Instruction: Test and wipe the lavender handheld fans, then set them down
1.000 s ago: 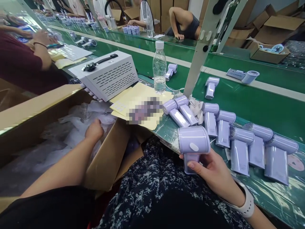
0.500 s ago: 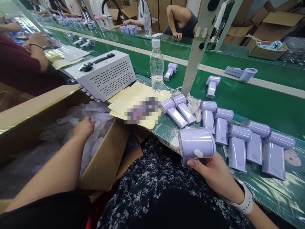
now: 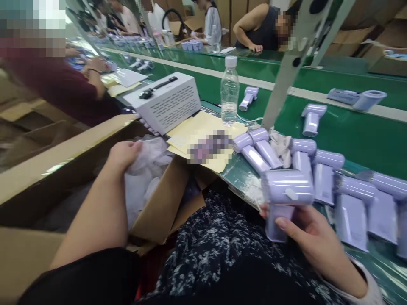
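My left hand (image 3: 122, 156) is over the open cardboard box (image 3: 155, 203), its fingers pinched on a thin translucent plastic bag (image 3: 151, 153). More such bags lie crumpled inside the box beneath it. In front of my lap, my right hand (image 3: 314, 235) grips a lilac handheld fan (image 3: 288, 187) by its short handle, thumb on the near side. The fan's barrel lies sideways and has a small white oval on it. Several similar lilac fans (image 3: 354, 212) lie along the bench edge to the right of my right hand.
A grey vented metal case (image 3: 173, 101) with a black handle stands beyond the box. Beside it are yellow papers (image 3: 178, 144) and a water bottle (image 3: 229, 95). A metal post (image 3: 282, 93) rises from the bench. More fans lie on the green belt (image 3: 349, 140). Other people sit around.
My left hand has risen from among the bags, drawing a plastic bag up. The fan in my right hand shows more of its handle. The whole view has shifted left.
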Demonstrator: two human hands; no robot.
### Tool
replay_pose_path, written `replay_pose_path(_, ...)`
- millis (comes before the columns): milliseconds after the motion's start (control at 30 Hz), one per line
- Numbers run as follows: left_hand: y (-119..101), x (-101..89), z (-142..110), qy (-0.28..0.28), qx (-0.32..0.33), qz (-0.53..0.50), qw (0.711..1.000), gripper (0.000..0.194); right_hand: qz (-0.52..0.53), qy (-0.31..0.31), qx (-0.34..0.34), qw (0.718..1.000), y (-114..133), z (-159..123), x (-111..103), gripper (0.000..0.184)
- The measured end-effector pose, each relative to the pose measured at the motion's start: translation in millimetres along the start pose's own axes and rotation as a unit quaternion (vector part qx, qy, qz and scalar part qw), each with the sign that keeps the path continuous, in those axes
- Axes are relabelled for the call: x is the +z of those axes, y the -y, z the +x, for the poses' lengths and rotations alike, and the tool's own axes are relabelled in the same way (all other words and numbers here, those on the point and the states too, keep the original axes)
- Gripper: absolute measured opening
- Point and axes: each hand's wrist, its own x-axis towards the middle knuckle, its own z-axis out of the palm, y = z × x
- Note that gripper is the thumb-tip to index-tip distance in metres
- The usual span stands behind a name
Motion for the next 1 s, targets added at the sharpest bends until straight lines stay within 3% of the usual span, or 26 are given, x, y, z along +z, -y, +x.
replay_pose_path(100, 0.9, -13.4, -16.4, -0.005, 0.014, -0.059, 0.998, 0.031, 0.005, -0.028, 0.038, 0.999, -9.7, -1.0, -7.5, 0.043)
replay_pose_path(233, -10.0, -22.0, -50.0, 0.034, 0.095, -0.175, 0.980, 0.028, -0.018, -0.031, 0.052, 0.998, -15.3, 1.0, -13.4, 0.048)
replay_pose_path(300, -25.5, -24.5, -70.1, 0.079, 0.167, -0.264, 0.947, 0.037, -0.019, -0.032, 0.043, 0.998, -13.6, 1.3, -13.8, 0.048)
replay_pose_path(400, -64.6, -21.4, -98.2, 0.180, 0.307, -0.363, 0.861, 0.043, -0.038, -0.044, 0.021, 0.998, -8.2, 2.1, -13.3, 0.049)
replay_pose_path(467, -100.5, -11.0, -115.5, 0.208, 0.402, -0.331, 0.828, 0.038, -0.059, -0.053, 0.007, 0.997, -4.3, 2.7, -13.7, 0.050)
replay_pose_path(567, -159.4, 18.4, -142.3, 0.172, 0.546, -0.196, 0.796, 0.021, -0.059, -0.074, -0.009, 0.995, -0.1, 1.0, -17.4, 0.052)
replay_pose_path(633, -192.6, 43.1, -159.9, 0.143, 0.647, -0.098, 0.743, 0.009, -0.043, -0.096, -0.018, 0.994, 0.7, -2.8, -22.2, 0.052)
replay_pose_path(700, -214.8, 65.9, -173.9, 0.080, 0.722, -0.025, 0.686, 0.010, -0.033, -0.106, -0.018, 0.994, -0.3, -8.2, -28.4, 0.050)
replay_pose_path(800, -227.2, 86.1, -183.9, -0.021, 0.753, 0.031, 0.657, 0.019, -0.034, -0.125, -0.012, 0.992, -5.1, -16.3, -38.5, 0.049)
replay_pose_path(833, -227.7, 88.2, -185.0, -0.014, 0.752, 0.048, 0.657, 0.021, -0.037, -0.131, -0.009, 0.991, -7.5, -18.3, -41.5, 0.050)
replay_pose_path(933, -226.5, 83.7, -188.1, 0.079, 0.748, 0.076, 0.654, 0.025, -0.041, -0.143, 0.001, 0.989, -15.2, -20.4, -47.7, 0.052)
replay_pose_path(1000, -226.9, 77.2, -194.1, 0.110, 0.729, 0.079, 0.671, 0.024, -0.041, -0.142, 0.005, 0.989, -18.9, -18.6, -48.6, 0.051)
